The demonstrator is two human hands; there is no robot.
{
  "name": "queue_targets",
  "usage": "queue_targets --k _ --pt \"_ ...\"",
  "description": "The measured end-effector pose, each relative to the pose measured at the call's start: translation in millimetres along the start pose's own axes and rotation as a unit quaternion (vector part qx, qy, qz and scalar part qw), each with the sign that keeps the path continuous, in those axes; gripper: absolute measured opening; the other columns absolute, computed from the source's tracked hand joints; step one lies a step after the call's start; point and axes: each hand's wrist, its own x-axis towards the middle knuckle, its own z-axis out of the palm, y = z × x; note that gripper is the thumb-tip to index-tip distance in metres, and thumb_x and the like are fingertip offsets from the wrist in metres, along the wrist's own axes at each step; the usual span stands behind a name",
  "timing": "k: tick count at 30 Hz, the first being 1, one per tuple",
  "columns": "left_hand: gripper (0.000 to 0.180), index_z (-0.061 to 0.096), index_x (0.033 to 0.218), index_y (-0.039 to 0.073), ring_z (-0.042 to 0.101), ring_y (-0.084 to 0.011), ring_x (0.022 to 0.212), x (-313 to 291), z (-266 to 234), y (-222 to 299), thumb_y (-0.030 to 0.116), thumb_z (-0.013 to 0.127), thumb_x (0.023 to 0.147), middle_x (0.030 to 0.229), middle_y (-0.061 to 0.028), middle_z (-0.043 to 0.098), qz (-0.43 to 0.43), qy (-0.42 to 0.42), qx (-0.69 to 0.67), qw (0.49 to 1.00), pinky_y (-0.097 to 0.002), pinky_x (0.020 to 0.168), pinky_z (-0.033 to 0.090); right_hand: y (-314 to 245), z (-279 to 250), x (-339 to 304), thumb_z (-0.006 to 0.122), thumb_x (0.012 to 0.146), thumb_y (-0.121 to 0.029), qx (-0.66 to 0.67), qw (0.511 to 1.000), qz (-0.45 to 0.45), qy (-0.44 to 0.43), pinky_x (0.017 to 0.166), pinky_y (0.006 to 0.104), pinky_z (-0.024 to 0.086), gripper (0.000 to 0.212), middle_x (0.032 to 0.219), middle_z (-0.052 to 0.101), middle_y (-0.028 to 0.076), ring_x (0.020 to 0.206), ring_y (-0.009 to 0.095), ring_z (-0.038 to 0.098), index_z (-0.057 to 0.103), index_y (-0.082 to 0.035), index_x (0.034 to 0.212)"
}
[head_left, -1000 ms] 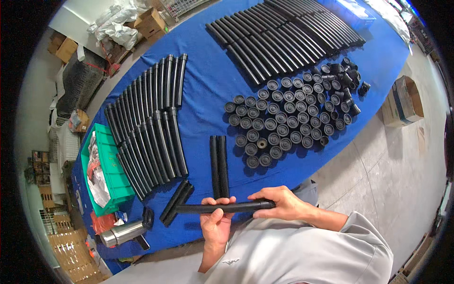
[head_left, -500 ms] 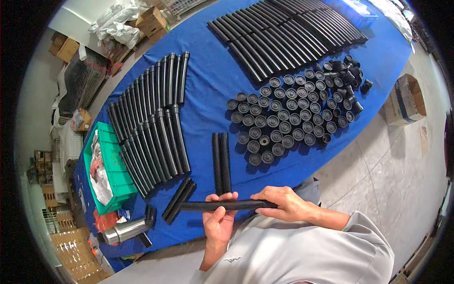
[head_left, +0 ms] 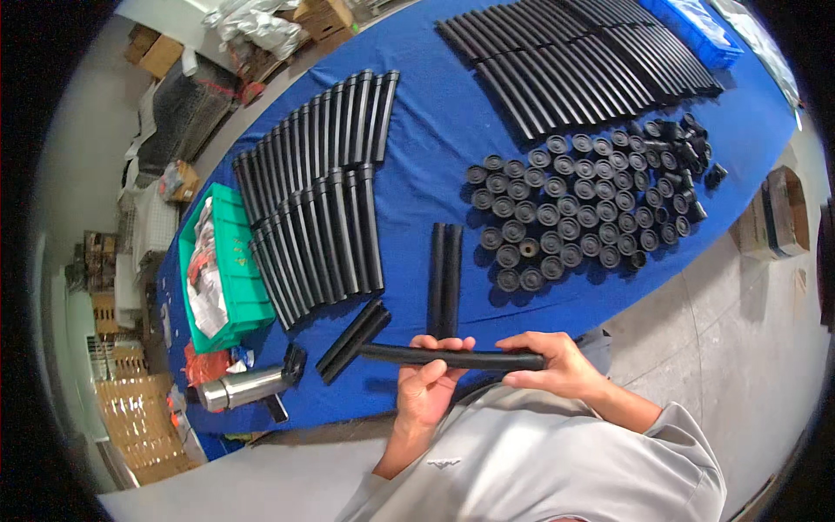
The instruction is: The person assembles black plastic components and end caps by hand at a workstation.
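Observation:
Both hands hold a black tube [head_left: 465,358] almost level, close to my body at the table's near edge. My left hand [head_left: 424,387] is closed round its middle, thumb in front and fingers behind. My right hand [head_left: 561,365] grips its right end, thumb below and fingers above; whether a cap sits on that end I cannot tell. Just beyond my left hand, two black tubes [head_left: 445,274] lie side by side, pointing away from me. Left of them are two shorter-looking black tubes [head_left: 352,339], slanted, near the held tube's left end.
Capped black tubes [head_left: 317,200] lie in two rows at left. Many round black caps [head_left: 570,209] spread at right, below long rows of tubes [head_left: 574,70]. A green crate [head_left: 235,270], a steel flask [head_left: 248,387] and a blue bin [head_left: 709,39] stand on the blue cloth [head_left: 417,113].
The whole view has shifted, so the table and its things appear farther right and slightly higher. Both hands still hold the tube, whose right end now dips a little.

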Motion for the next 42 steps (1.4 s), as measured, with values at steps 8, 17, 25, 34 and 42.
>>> queue_targets --k 8,17,25,34,42 --pt "0.028 0.056 0.108 0.004 0.053 -0.0415 0.123 -4 -8 22 0.006 0.070 0.084 0.121 -0.0215 0.062 0.018 -0.039 0.019 0.999 -0.0523 0.103 0.048 10 -11 -5 0.074 0.083 -0.010 0.161 0.980 0.120 -0.013 0.062 0.0260 0.051 0.029 0.084 0.067 0.009 0.069 0.012 0.066 0.068 0.004 0.109" --pt "0.040 0.065 0.107 0.003 0.059 -0.0306 0.119 -8 31 90 0.011 0.081 0.072 0.114 -0.0145 0.066 0.256 -0.072 0.771 0.579 -0.0452 0.103 0.046 10 -23 -8 0.071 0.078 -0.001 0.118 0.989 0.088 0.004 0.056 0.0272 0.051 0.025 0.076 0.066 0.012 0.061 0.017 0.067 0.068 0.009 0.101" --pt "0.036 0.065 0.106 0.005 0.066 -0.0258 0.085 -8 39 77 0.016 0.078 0.075 0.098 -0.0097 0.068 0.193 -0.210 0.843 0.456 -0.0368 0.072 0.053 4 -22 4 0.074 0.074 -0.003 0.157 0.976 0.142 -0.045 0.062 0.0286 0.055 0.039 0.085 0.067 0.012 0.067 0.017 0.067 0.065 0.007 0.112" --pt "0.029 0.059 0.106 -0.003 0.065 -0.0185 0.079 74 29 219 0.024 0.060 0.096 0.091 -0.0111 0.066 0.303 0.088 0.488 0.814 -0.0313 0.073 0.053 30 -13 7 0.078 0.074 -0.009 0.064 0.983 0.166 -0.043 0.066 0.0295 0.056 0.061 0.096 0.067 0.014 0.079 0.019 0.067 0.053 0.003 0.128" --pt "0.030 0.068 0.093 -0.002 0.059 -0.0142 0.076 215 -21 378 0.026 0.073 0.084 0.084 -0.0033 0.066 0.390 0.280 0.666 0.572 -0.0305 0.072 0.047 61 -7 3 0.071 0.080 -0.002 -0.138 0.990 0.035 0.018 0.054 0.0303 0.053 0.031 0.076 0.065 0.013 0.060 0.022 0.065 0.061 0.005 0.108"
